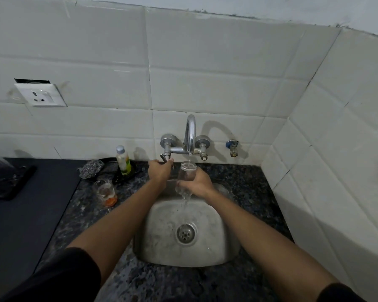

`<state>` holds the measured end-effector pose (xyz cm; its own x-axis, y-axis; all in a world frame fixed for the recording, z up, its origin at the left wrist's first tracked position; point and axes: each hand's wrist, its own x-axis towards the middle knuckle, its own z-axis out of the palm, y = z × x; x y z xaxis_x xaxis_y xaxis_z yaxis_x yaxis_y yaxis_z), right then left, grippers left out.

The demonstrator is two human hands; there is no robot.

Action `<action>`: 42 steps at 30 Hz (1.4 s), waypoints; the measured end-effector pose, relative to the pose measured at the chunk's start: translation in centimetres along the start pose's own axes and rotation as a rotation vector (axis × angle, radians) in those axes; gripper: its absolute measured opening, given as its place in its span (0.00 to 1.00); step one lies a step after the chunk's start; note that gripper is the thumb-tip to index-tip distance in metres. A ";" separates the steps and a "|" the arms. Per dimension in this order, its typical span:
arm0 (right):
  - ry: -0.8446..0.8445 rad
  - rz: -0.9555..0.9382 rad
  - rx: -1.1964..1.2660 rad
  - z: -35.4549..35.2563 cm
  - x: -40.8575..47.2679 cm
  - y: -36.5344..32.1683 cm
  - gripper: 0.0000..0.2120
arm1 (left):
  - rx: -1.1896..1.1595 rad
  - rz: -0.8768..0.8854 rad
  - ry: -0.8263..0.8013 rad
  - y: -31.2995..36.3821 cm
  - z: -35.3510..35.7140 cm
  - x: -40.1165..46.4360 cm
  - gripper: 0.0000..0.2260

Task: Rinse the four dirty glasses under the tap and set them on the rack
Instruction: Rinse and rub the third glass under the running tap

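Glass, clear and smooth, gripped low down by right hand, fingers wrapped round it, mouth up under curved chrome tap; thin stream running in, water spilling from base into dull steel sink. Left hand reaching forward, fingers closed on tap lever. Second glass with orange dregs standing on speckled stone counter, left of sink. Beyond it, scouring pad and small bottle. Dark rack at far left, cut off by frame edge, contents too blurred to tell.
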<state>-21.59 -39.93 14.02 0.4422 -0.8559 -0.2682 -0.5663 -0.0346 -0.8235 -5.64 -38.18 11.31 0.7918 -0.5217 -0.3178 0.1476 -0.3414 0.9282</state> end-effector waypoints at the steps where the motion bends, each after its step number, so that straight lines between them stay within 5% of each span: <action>1: 0.009 -0.012 0.016 -0.2 0.0 -0.1 0.31 | 0.068 0.032 -0.020 0.1 0.1 0.4 0.21; 18: 0.203 -0.204 0.007 0.0 0.2 -0.7 0.27 | 0.627 0.298 -0.006 1.9 1.4 1.1 0.09; 42: 0.301 -0.340 0.012 -1.0 -0.2 0.0 0.28 | 0.696 0.378 -0.022 1.9 1.1 1.1 0.11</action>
<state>-22.33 -40.28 14.55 0.3789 -0.9088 0.1744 -0.4149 -0.3353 -0.8458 -5.15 -40.26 12.48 0.7017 -0.7123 -0.0157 -0.5388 -0.5450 0.6423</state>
